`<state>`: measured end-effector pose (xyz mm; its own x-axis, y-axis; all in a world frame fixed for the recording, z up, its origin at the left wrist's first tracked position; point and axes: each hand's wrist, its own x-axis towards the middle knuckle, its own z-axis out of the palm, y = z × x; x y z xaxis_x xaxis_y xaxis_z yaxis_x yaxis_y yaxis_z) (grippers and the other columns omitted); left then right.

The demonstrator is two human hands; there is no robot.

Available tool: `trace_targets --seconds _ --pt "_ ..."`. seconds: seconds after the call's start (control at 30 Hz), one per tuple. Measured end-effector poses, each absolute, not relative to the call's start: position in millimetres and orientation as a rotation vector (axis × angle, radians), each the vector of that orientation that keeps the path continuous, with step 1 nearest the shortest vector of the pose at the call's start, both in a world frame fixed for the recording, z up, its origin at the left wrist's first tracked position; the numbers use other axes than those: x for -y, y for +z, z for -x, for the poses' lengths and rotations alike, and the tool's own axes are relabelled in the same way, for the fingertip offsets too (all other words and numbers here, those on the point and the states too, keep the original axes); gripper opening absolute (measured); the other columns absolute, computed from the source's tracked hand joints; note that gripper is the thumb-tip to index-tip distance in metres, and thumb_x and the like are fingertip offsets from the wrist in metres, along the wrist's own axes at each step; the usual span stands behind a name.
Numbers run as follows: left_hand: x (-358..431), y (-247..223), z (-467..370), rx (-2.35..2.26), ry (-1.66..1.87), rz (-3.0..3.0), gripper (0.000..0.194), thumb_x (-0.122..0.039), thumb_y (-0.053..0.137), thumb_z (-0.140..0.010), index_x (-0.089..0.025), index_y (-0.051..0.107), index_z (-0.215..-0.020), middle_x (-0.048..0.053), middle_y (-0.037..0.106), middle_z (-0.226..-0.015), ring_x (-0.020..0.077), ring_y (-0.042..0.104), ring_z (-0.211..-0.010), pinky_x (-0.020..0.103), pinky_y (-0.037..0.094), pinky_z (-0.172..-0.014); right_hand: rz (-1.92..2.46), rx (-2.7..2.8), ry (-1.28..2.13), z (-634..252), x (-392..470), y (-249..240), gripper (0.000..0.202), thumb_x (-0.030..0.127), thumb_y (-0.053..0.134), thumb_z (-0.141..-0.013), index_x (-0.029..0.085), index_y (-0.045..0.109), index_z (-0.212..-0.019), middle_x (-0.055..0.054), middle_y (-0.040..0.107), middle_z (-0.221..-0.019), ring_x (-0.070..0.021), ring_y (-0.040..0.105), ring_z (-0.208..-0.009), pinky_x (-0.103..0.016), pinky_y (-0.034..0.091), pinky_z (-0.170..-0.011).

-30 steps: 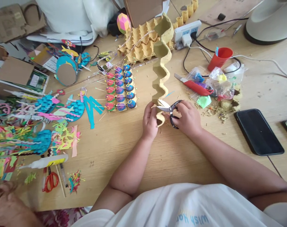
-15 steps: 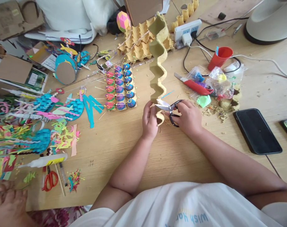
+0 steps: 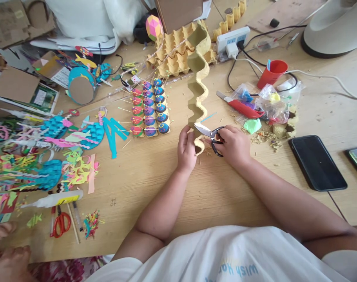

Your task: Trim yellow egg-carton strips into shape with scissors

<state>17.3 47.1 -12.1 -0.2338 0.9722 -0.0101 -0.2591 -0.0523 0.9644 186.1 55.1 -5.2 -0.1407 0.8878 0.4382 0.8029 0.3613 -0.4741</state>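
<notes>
A long strip of yellowish egg carton (image 3: 202, 78) with a wavy edge stands lengthwise away from me. My left hand (image 3: 186, 149) is closed around its near end. My right hand (image 3: 235, 145) has its fingers in the black handles of a pair of scissors (image 3: 207, 131). The blades point left and lie against the strip's edge just beyond my left hand; whether they are cutting into it I cannot tell. Left of the strip stand rows of painted carton cups (image 3: 149, 109) in red, purple and blue, with pins stuck out of them.
On the right are a red cup (image 3: 272, 73), a red-handled knife (image 3: 244, 108), plastic bags (image 3: 274, 102), carton scraps and a phone (image 3: 318, 162). Farther back lie egg trays (image 3: 175, 51) and a power strip (image 3: 232, 39). Paper crafts, a glue bottle (image 3: 53, 199) and another person's hands (image 3: 10, 258) are at left.
The scissor blades look closer together than before. The far end of the strip has tilted slightly right. At lower left, the other person's hands have shifted apart.
</notes>
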Motion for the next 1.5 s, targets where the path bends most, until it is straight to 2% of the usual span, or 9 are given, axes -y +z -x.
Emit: trace_targets --seconds 0.27,0.43,0.57,0.77,1.0,1.27,1.5 --pt "-45.5 -8.4 -17.2 -1.156 1.522 -0.911 0.040 -0.058 0.072 -0.095 -0.026 0.073 -0.119 0.001 0.075 -0.090 0.0136 0.067 -0.074 0.024 0.053 -0.070 1.437 1.875 0.285 -186.0 -55.3 -5.7 0.047 0.063 0.060 -0.100 0.024 0.060 -0.074 -0.006 0.062 -0.073 -0.0208 0.055 -0.068 -0.034 0.032 -0.061" --pt "-46.1 -11.2 -15.9 -1.165 1.550 -0.925 0.037 -0.056 0.073 -0.095 -0.026 0.073 -0.118 0.003 0.077 -0.103 0.0156 0.070 -0.089 0.024 0.056 -0.079 1.372 1.959 0.222 -183.5 -54.7 -7.0 0.034 0.057 0.067 -0.095 0.023 0.067 -0.090 -0.010 0.070 -0.090 -0.0263 0.062 -0.083 -0.037 0.042 -0.072" --pt "-46.2 -13.2 -15.7 -1.121 1.580 -0.949 0.033 -0.053 0.073 -0.097 -0.028 0.074 -0.119 0.003 0.078 -0.110 0.0154 0.071 -0.097 0.023 0.057 -0.084 1.396 1.985 0.156 -183.4 -56.0 -10.0 0.030 0.053 0.068 -0.096 0.023 0.067 -0.093 -0.011 0.071 -0.096 -0.0280 0.063 -0.089 -0.039 0.044 -0.078" --pt "-47.2 -17.5 -15.4 -1.121 1.584 -0.989 0.037 -0.059 0.072 -0.096 -0.030 0.073 -0.120 0.001 0.077 -0.102 0.0136 0.069 -0.084 0.023 0.055 -0.075 1.420 1.969 0.141 -185.3 -57.3 -12.8 0.033 0.054 0.067 -0.097 0.022 0.068 -0.092 -0.009 0.070 -0.092 -0.0267 0.061 -0.086 -0.037 0.041 -0.074" --pt "-49.2 -24.6 -13.3 -1.142 1.552 -0.948 0.047 -0.068 0.073 -0.092 -0.032 0.070 -0.122 -0.001 0.072 -0.090 0.0137 0.063 -0.073 0.024 0.050 -0.066 1.445 1.981 0.195 -187.5 -59.1 -9.7 0.040 0.059 0.065 -0.099 0.022 0.065 -0.082 -0.008 0.068 -0.084 -0.0247 0.059 -0.080 -0.035 0.036 -0.069" --pt "-49.2 -21.6 -15.2 -1.123 1.527 -0.932 0.042 -0.061 0.073 -0.093 -0.030 0.069 -0.121 0.000 0.071 -0.093 0.0133 0.064 -0.076 0.023 0.049 -0.065 1.433 1.955 0.228 -185.0 -59.4 -8.2 0.051 0.069 0.062 -0.098 0.023 0.060 -0.077 -0.008 0.066 -0.080 -0.0231 0.059 -0.077 -0.035 0.036 -0.069" --pt "-49.9 -20.0 -16.9 -1.083 1.508 -0.878 0.046 -0.063 0.077 -0.089 -0.029 0.068 -0.118 0.000 0.069 -0.083 0.0140 0.063 -0.070 0.025 0.050 -0.062 1.424 1.959 0.228 -184.8 -59.9 -8.8 0.052 0.070 0.065 -0.097 0.023 0.059 -0.075 -0.007 0.065 -0.078 -0.0220 0.059 -0.076 -0.034 0.036 -0.069"
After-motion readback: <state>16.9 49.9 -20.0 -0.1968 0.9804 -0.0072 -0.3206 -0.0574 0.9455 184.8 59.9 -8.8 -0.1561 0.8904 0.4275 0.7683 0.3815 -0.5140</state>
